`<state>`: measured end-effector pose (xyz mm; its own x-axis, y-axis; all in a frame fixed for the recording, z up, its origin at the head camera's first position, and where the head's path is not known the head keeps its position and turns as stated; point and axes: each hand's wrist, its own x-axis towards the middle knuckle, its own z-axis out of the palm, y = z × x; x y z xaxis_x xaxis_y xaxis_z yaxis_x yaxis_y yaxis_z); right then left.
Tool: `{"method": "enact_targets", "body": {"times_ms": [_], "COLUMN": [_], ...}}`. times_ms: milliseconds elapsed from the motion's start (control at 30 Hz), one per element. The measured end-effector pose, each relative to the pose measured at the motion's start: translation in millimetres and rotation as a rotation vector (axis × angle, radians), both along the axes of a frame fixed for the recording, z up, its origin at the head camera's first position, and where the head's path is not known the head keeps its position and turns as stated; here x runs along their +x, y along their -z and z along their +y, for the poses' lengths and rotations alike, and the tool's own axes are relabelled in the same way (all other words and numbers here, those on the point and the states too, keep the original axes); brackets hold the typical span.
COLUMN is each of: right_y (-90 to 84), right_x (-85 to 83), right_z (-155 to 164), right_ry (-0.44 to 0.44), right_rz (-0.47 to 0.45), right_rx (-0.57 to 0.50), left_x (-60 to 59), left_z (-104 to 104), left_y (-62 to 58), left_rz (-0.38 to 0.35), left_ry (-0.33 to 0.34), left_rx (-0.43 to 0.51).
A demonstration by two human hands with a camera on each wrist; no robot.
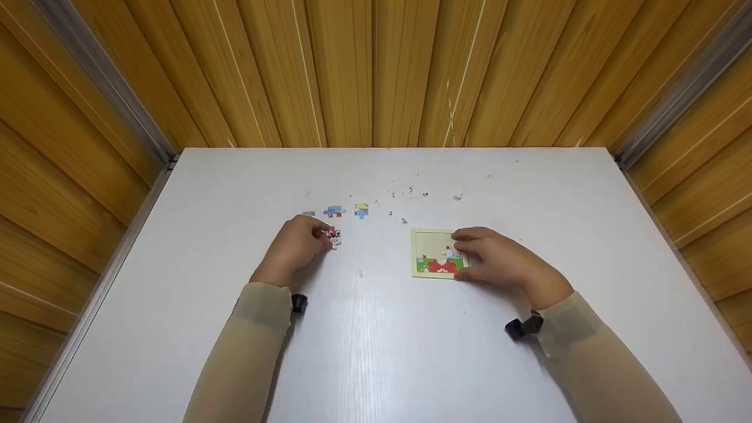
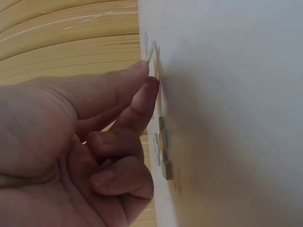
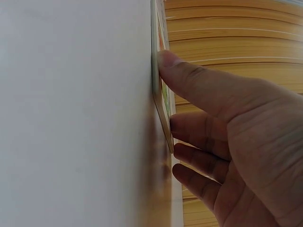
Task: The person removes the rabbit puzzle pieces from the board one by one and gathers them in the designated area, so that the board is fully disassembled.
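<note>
Puzzle partly filled, several pieces loose
Left hand (image 1: pixel 296 239) pinches a puzzle piece (image 1: pixel 333 237) at nine o'clock of the puzzle board (image 1: pixel 433 252); right hand (image 1: pixel 499 258), fingers relaxed, steadies it (bottom row looks done); three loose pieces (image 1: pixel 335 211) wait on the worktop (image 1: pixel 376 352).

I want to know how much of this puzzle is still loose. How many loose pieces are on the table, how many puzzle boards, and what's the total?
Loose puzzle pieces: 4, three in a row and one at the left hand.
Puzzle boards: 1, the puzzle board under the right hand.
Total: 5

Bright even light, blurry wrist close-ups
</note>
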<state>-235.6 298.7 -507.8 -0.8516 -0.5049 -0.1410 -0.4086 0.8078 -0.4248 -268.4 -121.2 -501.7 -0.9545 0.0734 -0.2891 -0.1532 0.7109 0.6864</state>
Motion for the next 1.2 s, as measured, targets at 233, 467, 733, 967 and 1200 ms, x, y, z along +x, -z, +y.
{"method": "enact_targets", "body": {"times_ms": [233, 467, 733, 967, 1200], "right_y": [-1.7, -1.4, -0.6, -1.4, -3.7], "right_x": [0.3, 0.2, -0.5, 0.2, 1.4], "right_z": [-0.3, 0.7, 0.6, -0.1, -0.8], "right_ry": [0.014, -0.004, -0.02, -0.012, -0.005], "right_rz": [-0.018, 0.007, 0.022, 0.009, 0.0], "right_rx": [0.009, 0.0, 0.0, -0.006, -0.009], "left_x": [0.7, 1.0, 2.1, 3.3, 9.6], "left_z": [3.3, 4.3, 3.4, 3.6, 13.6], "left_y": [-0.2, 0.1, -0.6, -1.4, -15.5], "left_rz": [0.069, 0.081, 0.033, -0.006, 0.077], "left_ry": [-0.005, 0.008, 0.021, 0.004, 0.066], "left_rx": [-0.039, -0.073, -0.103, -0.103, -0.07]}}
